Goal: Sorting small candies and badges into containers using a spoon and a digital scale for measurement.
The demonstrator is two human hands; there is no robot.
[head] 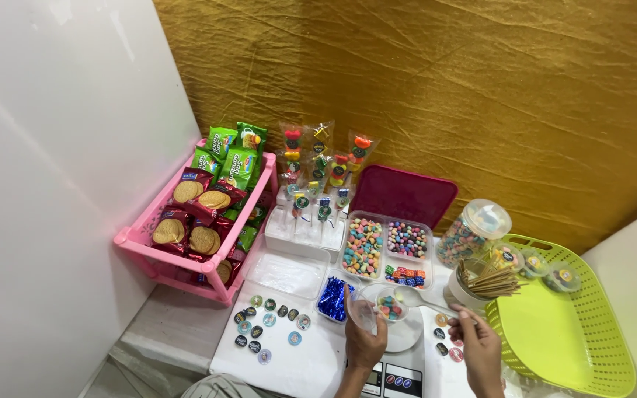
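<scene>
The hands work low at the near edge of the counter [311,368]: the left hand [366,340] is closed around a small clear cup [386,306] holding a few coloured candies, which sits over the round platform of a white kitchen scale [399,346], and the right hand [477,346] pinches the handle of a spoon [414,298] whose bowl reaches to the cup's rim. To the right lies a large lime-green basket [569,339]; to the left a pink crate [186,243] stacked with biscuit packets. Behind the cup stands a clear divided tray [385,250] of candies with its maroon lid [405,193] propped behind, a candy jar [473,232], a holder of wooden skewers [481,284], a small tub of blue foil [332,298] and round stickers [270,324]. The cup is light and held by its rim only, so a tilt of the spoon could spill candies onto the scale, and a bump could tip it
</scene>
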